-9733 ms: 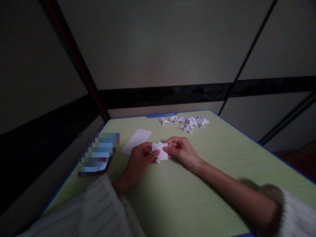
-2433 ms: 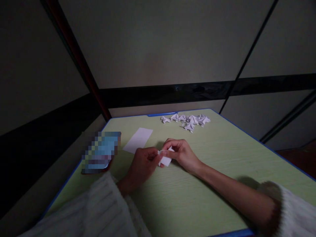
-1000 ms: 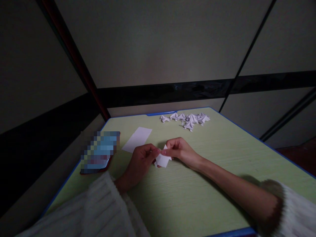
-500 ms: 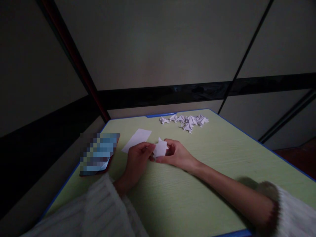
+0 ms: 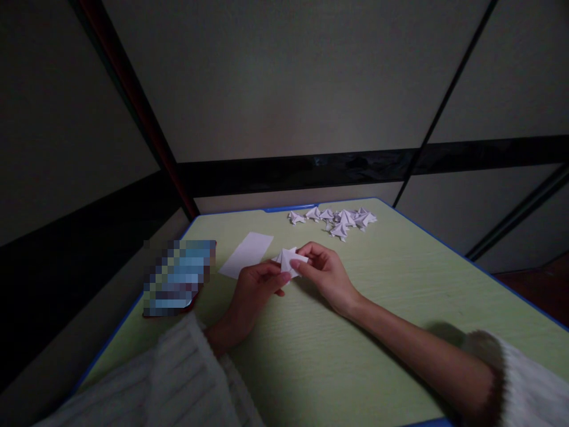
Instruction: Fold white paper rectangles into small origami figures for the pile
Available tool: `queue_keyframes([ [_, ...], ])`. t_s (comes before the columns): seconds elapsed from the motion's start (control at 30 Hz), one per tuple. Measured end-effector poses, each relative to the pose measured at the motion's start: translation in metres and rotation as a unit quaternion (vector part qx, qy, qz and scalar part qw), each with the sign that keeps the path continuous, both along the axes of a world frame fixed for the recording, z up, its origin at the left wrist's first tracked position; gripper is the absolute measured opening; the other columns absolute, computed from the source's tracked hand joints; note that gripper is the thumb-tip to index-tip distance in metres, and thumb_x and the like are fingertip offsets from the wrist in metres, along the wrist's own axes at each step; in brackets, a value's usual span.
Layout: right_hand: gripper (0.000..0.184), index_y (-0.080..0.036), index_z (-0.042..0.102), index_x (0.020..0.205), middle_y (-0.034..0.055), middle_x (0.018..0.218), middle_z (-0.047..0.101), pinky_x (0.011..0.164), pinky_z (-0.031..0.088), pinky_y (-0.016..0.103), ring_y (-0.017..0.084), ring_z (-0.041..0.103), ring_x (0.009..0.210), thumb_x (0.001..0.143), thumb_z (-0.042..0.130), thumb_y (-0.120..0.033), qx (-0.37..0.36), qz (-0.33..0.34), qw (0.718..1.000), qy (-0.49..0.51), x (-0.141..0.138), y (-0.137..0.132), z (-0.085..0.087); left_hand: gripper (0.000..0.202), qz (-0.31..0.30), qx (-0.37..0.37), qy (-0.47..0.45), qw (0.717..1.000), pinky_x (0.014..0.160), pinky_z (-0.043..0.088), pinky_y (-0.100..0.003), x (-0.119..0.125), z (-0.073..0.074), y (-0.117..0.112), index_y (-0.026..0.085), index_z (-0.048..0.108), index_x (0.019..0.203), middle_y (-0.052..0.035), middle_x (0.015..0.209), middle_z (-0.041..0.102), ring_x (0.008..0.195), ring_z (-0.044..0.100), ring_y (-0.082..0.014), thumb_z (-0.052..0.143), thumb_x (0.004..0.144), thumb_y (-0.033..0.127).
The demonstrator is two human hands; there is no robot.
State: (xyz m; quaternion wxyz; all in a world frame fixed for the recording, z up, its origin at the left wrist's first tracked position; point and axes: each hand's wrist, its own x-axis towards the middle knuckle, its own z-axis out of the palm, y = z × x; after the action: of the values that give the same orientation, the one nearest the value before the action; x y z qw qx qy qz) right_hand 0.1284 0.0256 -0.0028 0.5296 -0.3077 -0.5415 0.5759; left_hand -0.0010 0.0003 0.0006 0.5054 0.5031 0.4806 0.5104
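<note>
A small folded white paper figure (image 5: 285, 259) is held between both hands over the middle of the table. My left hand (image 5: 255, 296) pinches its lower left side, thumb on top and fingers partly beneath. My right hand (image 5: 331, 276) grips its right side, with the thumb pressed on the upper face and the fingers behind. Creases fan out from a point at the figure's top. A flat sheet of white paper (image 5: 249, 249) lies just beyond my left hand. The underside of the folded figure is hidden.
Several finished-looking white origami figures (image 5: 344, 219) are clustered at the table's far edge. A phone (image 5: 178, 279) with a blurred-out screen lies at the left edge. The pale green table (image 5: 400, 273) has a blue rim, and a panelled wall (image 5: 288, 89) stands behind it.
The folded paper has been turned over, so a creased, pointed face now shows instead of a plain flat one. My right thumb has moved from its near edge onto its face.
</note>
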Motion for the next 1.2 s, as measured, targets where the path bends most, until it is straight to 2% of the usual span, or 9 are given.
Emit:
queue_keyframes([
  [0.2,0.021,-0.013,0.047,0.059,-0.0055,0.048,0.048,0.044,0.03,0.018,0.004,0.042,0.043,0.058,0.065,-0.025,-0.029,0.049,0.997,-0.043,-0.0006,-0.0009,-0.0003,0.013,0.013,-0.03,-0.03,0.999,0.049,0.043,-0.02,-0.0009,0.0022,0.0014,0.013,0.059,0.064,0.0017,0.057,0.06,0.054,0.052,-0.0098,0.063,0.057,0.023],
  [0.3,0.021,-0.013,0.047,0.058,-0.0054,0.048,0.049,0.043,0.031,0.018,0.004,0.042,0.042,0.058,0.064,-0.025,-0.04,0.059,0.996,-0.055,-0.001,-0.0008,-0.0011,0.011,0.045,-0.005,-0.022,0.999,0.046,0.042,-0.019,-0.0022,0.0034,0.0025,0.013,0.059,0.059,0.0024,0.053,0.058,0.049,0.051,-0.0089,0.063,0.057,0.023],
  [0.47,0.025,-0.013,0.047,0.065,-0.004,0.055,0.055,0.048,0.039,0.019,0.006,0.051,0.048,0.052,0.068,-0.017,-0.047,0.059,0.996,-0.047,-0.0033,-0.004,-0.0013,0.009,0.091,0.022,-0.006,0.996,0.044,0.04,-0.017,-0.0035,0.003,0.0027,0.013,0.059,0.052,0.0041,0.047,0.055,0.044,0.048,-0.0066,0.062,0.056,0.02],
  [0.53,0.027,-0.013,0.048,0.065,-0.0044,0.054,0.056,0.049,0.041,0.019,0.006,0.052,0.048,0.049,0.069,-0.015,-0.057,0.046,0.997,-0.04,-0.0042,-0.0047,-0.0019,0.009,0.101,0.02,-0.015,0.995,0.044,0.04,-0.017,-0.0035,0.0022,0.0027,0.013,0.059,0.053,0.004,0.047,0.055,0.044,0.048,-0.0065,0.063,0.056,0.02],
  [0.73,0.024,-0.012,0.052,0.059,-0.0053,0.045,0.055,0.042,0.042,0.017,0.005,0.049,0.039,0.045,0.071,-0.015,-0.074,-0.006,0.997,-0.02,-0.0032,-0.0021,-0.0029,0.011,0.079,-0.011,-0.071,0.994,0.048,0.045,-0.018,-0.0024,-0.0015,0.0046,0.012,0.061,0.058,0.0016,0.055,0.059,0.051,0.052,-0.0083,0.066,0.054,0.02],
  [0.9,0.018,-0.011,0.056,0.063,-0.0031,0.047,0.057,0.04,0.041,0.016,0.005,0.05,0.038,0.05,0.068,-0.017,-0.047,-0.028,0.998,-0.021,-0.0018,-0.0028,-0.0009,0.013,0.066,0.003,-0.082,0.994,0.048,0.047,-0.019,-0.0027,-0.0019,0.0044,0.012,0.063,0.063,-0.0012,0.063,0.062,0.059,0.055,-0.0114,0.064,0.056,0.022],
  [1.07,0.014,-0.011,0.063,0.069,-0.0008,0.049,0.059,0.04,0.041,0.016,0.006,0.05,0.039,0.056,0.064,-0.018,-0.003,-0.049,0.998,-0.043,-0.0019,-0.0065,-0.0012,0.011,0.086,0.012,-0.037,0.996,0.05,0.046,-0.02,-0.0032,0.0002,0.0034,0.011,0.063,0.059,-0.0008,0.058,0.061,0.054,0.053,-0.0103,0.062,0.058,0.021],
  [1.2,0.011,-0.012,0.067,0.068,0.0028,0.056,0.064,0.041,0.042,0.017,0.007,0.051,0.042,0.06,0.061,-0.017,0.035,-0.067,0.995,-0.069,-0.0014,-0.0089,-0.0014,0.008,0.075,0.011,-0.056,0.996,0.053,0.047,-0.022,-0.004,-0.0011,0.0039,0.011,0.063,0.058,-0.0007,0.057,0.061,0.056,0.054,-0.0113,0.062,0.058,0.02],
])
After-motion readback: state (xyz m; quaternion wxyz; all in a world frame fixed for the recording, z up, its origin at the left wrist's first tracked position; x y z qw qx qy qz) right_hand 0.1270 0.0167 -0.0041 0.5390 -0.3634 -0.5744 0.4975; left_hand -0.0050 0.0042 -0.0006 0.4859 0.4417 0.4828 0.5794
